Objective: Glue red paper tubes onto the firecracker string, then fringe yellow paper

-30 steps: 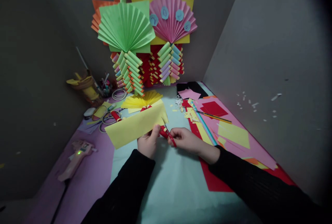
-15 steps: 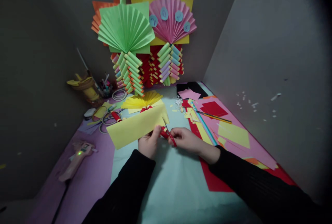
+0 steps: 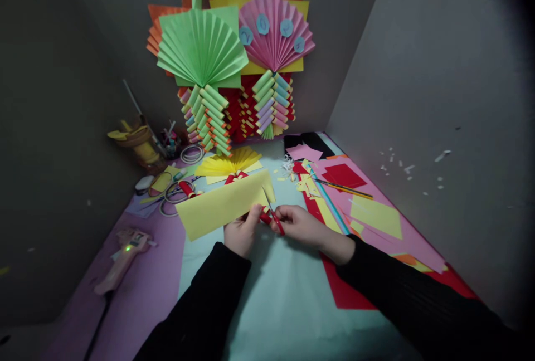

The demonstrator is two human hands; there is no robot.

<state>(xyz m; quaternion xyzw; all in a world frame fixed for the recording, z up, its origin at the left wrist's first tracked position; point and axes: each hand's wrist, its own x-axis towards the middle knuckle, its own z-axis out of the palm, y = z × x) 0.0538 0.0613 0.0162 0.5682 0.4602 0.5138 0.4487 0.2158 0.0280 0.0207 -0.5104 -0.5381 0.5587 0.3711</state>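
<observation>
A long yellow paper strip is pinched between the thumb and fingers of my left hand, tilted up toward its right end. My right hand is closed around the red handles of a pair of scissors. The scissor blades sit at the right end of the strip, where a narrow piece stands partly cut from the rest. Red paper rolls with yellow ends lie on the table just behind the hands, partly hidden by the strip. A yellow pleated paper fan lies beyond it.
Green and pink pleated fans with hanging paper rolls stand out at the back wall. A glue gun with a lit green light lies left. Paper sheets, scraps and a pencil cover the right side. A pot stands back left.
The yellow strip has shifted slightly to the right, its left end most visibly. Both hands stay nearly in place, and the scissor blades remain at the strip's right end.
</observation>
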